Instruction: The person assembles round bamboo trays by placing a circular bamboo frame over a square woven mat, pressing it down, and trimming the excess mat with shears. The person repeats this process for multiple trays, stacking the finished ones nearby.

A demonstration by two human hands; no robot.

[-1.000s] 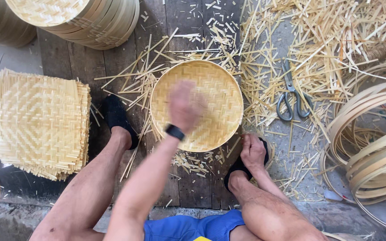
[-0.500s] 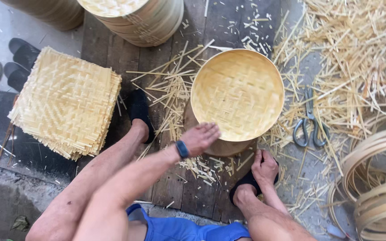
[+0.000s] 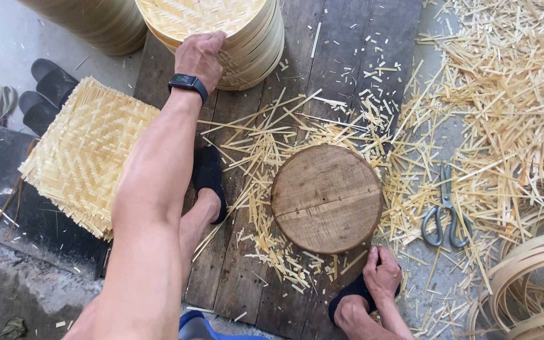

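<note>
Head view: the left hand (image 3: 201, 58) lies with fingers curled over the rim of the stacked woven bamboo trays (image 3: 221, 28) at the far edge of the plank floor (image 3: 335, 75). The right hand (image 3: 382, 272) rests loosely closed on the foot, gripping nothing, just beside the round wooden block (image 3: 327, 198) at the planks' middle.

There is only 1 view, from a camera worn on the person's head. It looks almost straight down, from close above, at the dark wooden planks (image 3: 341, 56) between the person's legs. The round wooden block (image 3: 327, 198) lies near the middle of the picture. The left hand (image 3: 200, 58) reaches to the top edge, on a stack of woven trays (image 3: 247, 38); the right hand (image 3: 382, 274) is at the bottom edge. The scissors (image 3: 446, 214) lie at the right. No second view shares this scene.
</note>
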